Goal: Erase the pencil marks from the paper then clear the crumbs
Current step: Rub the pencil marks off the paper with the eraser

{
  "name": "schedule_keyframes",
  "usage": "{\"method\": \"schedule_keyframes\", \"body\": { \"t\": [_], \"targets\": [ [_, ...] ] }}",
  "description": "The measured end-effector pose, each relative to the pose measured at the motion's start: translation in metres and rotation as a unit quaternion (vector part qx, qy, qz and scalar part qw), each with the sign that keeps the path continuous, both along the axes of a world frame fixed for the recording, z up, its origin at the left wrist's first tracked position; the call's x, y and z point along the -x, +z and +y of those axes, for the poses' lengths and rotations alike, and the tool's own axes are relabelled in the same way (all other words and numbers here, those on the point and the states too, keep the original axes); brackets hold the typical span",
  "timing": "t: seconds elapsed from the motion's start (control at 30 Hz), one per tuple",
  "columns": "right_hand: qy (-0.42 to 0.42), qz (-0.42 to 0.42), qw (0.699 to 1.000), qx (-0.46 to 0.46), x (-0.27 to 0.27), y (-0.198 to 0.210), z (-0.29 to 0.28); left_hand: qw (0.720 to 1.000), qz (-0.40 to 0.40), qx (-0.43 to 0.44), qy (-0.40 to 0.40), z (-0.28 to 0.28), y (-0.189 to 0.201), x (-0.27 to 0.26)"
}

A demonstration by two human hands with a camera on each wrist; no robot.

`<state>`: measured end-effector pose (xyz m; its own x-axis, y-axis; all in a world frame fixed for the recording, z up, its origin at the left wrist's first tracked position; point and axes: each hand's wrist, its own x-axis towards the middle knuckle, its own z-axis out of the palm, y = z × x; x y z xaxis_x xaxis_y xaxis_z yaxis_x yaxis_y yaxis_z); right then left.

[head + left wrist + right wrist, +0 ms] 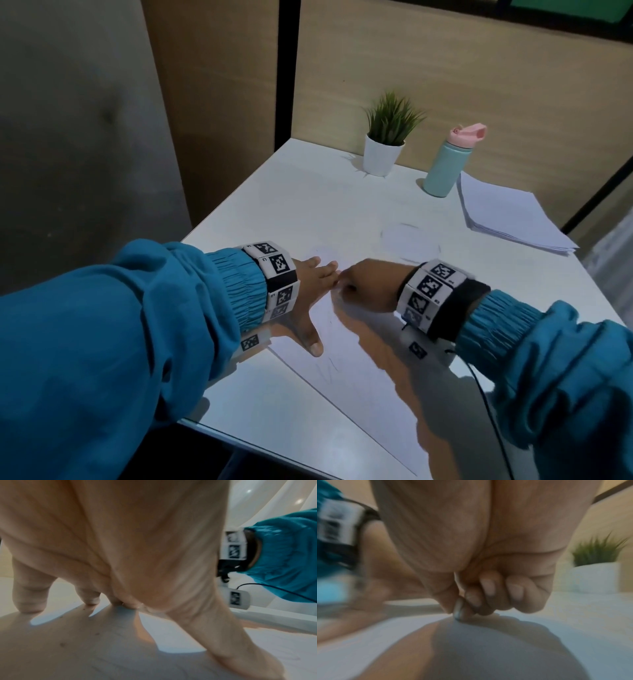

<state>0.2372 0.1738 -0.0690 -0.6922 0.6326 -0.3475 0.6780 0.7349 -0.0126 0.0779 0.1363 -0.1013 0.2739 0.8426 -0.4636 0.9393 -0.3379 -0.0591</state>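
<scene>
A sheet of paper (359,370) lies on the white table (308,192), near the front edge. It has faint pencil marks (330,368) on it. The left hand (308,291) lies flat on the paper with its fingers spread out and straight, and it presses the sheet down. In the left wrist view the fingertips (29,601) touch the paper, and a few tiny dark crumbs (62,644) lie on it.

The right hand (370,284) is just beside the left hand's fingers. Its fingers are curled tight, and it pinches a small grey eraser (458,608) between the thumb and first finger. The end of the eraser touches the paper.

Toward the back edge of the table stand a small green plant in a white pot (383,150) and a teal bottle (445,164) with a pink lid. A stack of white sheets (507,216) lies by the right edge, just beside the bottle.
</scene>
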Motion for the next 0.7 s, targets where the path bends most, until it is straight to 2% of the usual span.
{"method": "schedule_keyframes", "body": {
  "t": [0.07,0.13,0.23,0.3,0.4,0.47,0.6,0.7],
  "targets": [
    [0.054,-0.016,0.997,0.053,0.003,-0.001,-0.026,1.000,0.002,0.005,0.003,0.000,0.000,0.000],
    [0.068,-0.041,0.995,0.068,0.000,0.001,-0.026,1.000,0.004,0.006,0.004,0.001,0.000,0.000],
    [-0.007,-0.033,0.999,0.018,-0.004,0.003,0.015,1.000,0.012,-0.001,0.002,0.001,-0.001,0.000],
    [-0.024,-0.017,1.000,0.009,-0.002,0.002,0.016,1.000,0.011,0.001,0.004,0.000,0.000,0.000],
    [0.058,-0.026,0.997,0.046,0.002,0.000,-0.031,1.000,0.013,-0.004,0.000,-0.002,0.002,-0.002],
    [0.074,-0.048,0.995,0.049,0.001,0.000,-0.044,1.000,0.012,-0.005,0.004,-0.003,0.003,-0.002],
    [0.008,-0.030,0.999,-0.012,-0.002,0.005,0.003,1.000,0.000,-0.012,0.000,-0.004,0.001,-0.001],
    [0.008,-0.055,0.998,-0.039,-0.008,0.006,0.025,1.000,0.028,-0.009,-0.008,-0.009,0.003,0.004]
  ]
}}
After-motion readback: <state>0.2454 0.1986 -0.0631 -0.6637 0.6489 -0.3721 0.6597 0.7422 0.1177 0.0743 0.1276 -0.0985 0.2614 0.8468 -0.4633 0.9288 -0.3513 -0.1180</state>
